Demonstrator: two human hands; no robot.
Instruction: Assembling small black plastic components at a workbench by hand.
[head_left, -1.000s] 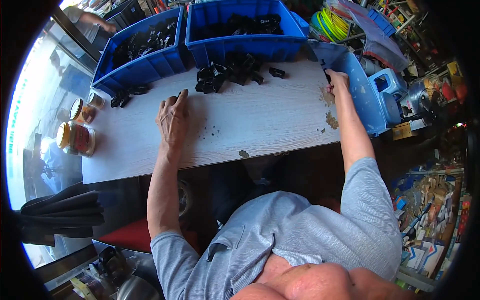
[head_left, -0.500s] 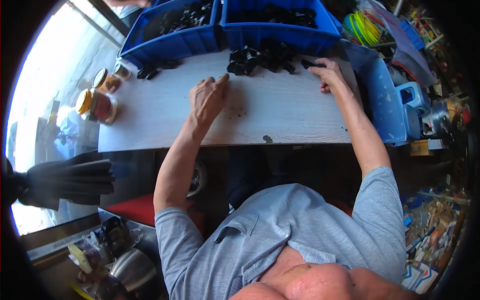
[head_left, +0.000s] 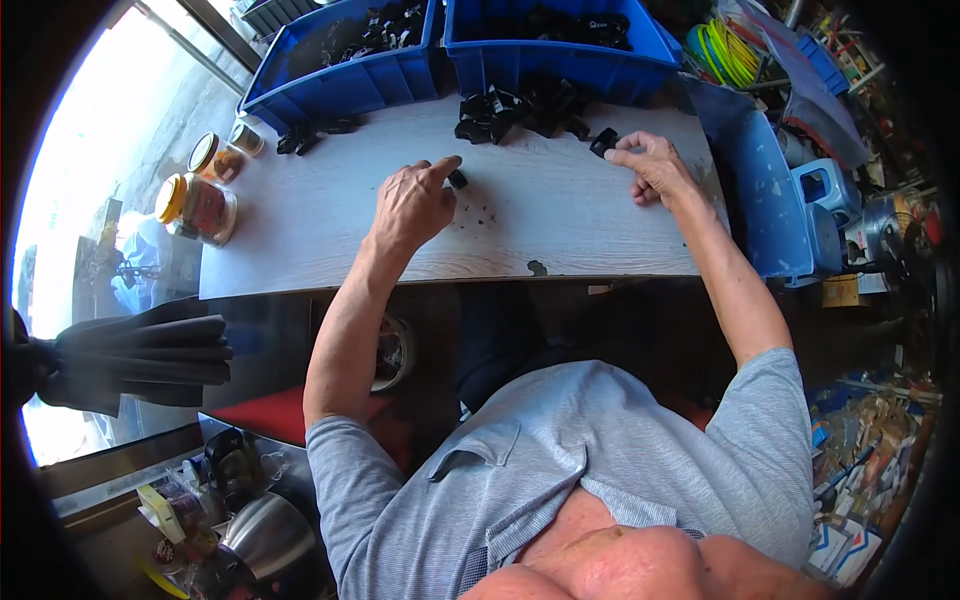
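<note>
My left hand (head_left: 408, 205) is over the left-middle of the pale tabletop (head_left: 560, 235), its fingers closed around a small black piece (head_left: 458, 179) that shows beside the index finger. To the right, my right hand (head_left: 660, 172) pinches a black plastic part (head_left: 603, 142) between thumb and forefinger, just above the table. Between and beyond the hands lies a heap of shiny black plastic parts (head_left: 490, 116). A smaller cluster of black parts (head_left: 305, 137) rests at the far left. My fingers hide much of the small piece.
Two blue bins (head_left: 350, 85) (head_left: 560, 58) of black parts line the table's far edge. Lidded jars (head_left: 205, 212) stand at the left edge. A light-blue tub (head_left: 775, 215) adjoins the right side. Dark crumbs (head_left: 478, 217) dot the tabletop near my left hand.
The part in my right hand has been turned and moved slightly left and nearer. A black piece now shows at my left fingers. The other person's arm at the top left is gone.
</note>
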